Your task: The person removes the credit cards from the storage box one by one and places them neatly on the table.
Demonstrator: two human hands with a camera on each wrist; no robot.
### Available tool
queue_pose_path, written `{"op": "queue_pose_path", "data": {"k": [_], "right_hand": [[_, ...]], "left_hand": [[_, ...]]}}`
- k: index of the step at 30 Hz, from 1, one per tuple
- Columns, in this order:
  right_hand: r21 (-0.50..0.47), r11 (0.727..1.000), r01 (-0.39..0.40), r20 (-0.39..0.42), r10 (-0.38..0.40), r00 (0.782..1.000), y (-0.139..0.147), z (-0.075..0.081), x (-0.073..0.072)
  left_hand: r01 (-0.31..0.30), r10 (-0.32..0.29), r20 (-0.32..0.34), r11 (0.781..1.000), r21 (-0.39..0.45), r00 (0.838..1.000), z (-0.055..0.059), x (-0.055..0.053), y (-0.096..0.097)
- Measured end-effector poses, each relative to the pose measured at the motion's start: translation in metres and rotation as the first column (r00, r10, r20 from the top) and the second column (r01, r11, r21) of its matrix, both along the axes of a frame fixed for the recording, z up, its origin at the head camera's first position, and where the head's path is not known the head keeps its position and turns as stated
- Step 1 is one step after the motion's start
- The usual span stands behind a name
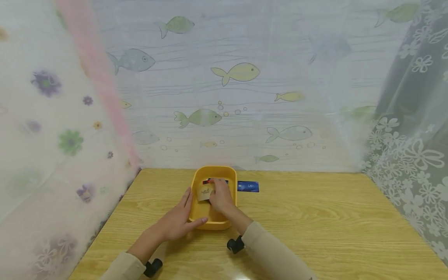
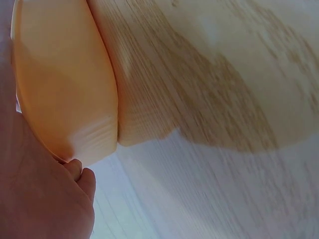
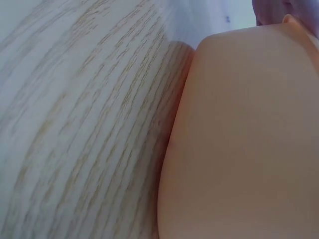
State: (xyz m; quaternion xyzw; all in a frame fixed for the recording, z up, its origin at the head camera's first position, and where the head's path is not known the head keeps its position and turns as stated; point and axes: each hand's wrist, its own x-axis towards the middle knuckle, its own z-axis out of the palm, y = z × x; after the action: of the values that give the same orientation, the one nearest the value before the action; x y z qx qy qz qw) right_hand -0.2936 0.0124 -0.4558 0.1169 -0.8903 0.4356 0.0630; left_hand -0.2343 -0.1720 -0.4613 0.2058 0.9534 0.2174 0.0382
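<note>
Pinched at one edge by the right hand [image 1: 221, 197], the tan card [image 1: 204, 192] is inside the yellow bin [image 1: 217, 225]; avoid bending it. The left hand [image 1: 176, 221], fingers extended, touches the bin: brace lightly, without tilting.

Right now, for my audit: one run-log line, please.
left hand: against yellow rectangular bin; right hand: inside bin at tan printed card, grip unclear; blue rectangular card: on wood-grain table

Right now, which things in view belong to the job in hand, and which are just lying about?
Likely in the job:
Yellow bin, left hand against it
Tan card inside, at the right hand

Apparently lying about:
Blue card, untouched beside the bin, though it may belong
Fish-print backdrop
</note>
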Motion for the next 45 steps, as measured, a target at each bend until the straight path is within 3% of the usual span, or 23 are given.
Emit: {"op": "queue_pose_path", "data": {"k": [11, 22, 34, 45], "right_hand": [[-0.063, 0.996, -0.065, -0.049, 0.062, 0.997, 0.015, 0.007, 0.009], [-0.09, 0.988, -0.123, -0.108, 0.113, 0.988, 0.036, 0.022, 0.021], [-0.13, 0.984, -0.118, -0.094, 0.106, 0.99, 0.071, 0.033, 0.02], [-0.137, 0.986, -0.096, -0.092, 0.084, 0.992, 0.094, 0.028, 0.023]], "left_hand": [[-0.005, 0.005, 0.017, 1.0, 0.012, 1.0, -0.001, 0.007, -0.001], [-0.02, 0.02, 0.003, 1.0, 0.014, 1.0, -0.002, 0.006, -0.005], [-0.044, 0.043, 0.024, 0.999, 0.025, 0.999, 0.004, -0.002, -0.002], [-0.035, 0.033, 0.047, 0.999, 0.037, 0.998, 0.0, -0.002, 0.001]]}}
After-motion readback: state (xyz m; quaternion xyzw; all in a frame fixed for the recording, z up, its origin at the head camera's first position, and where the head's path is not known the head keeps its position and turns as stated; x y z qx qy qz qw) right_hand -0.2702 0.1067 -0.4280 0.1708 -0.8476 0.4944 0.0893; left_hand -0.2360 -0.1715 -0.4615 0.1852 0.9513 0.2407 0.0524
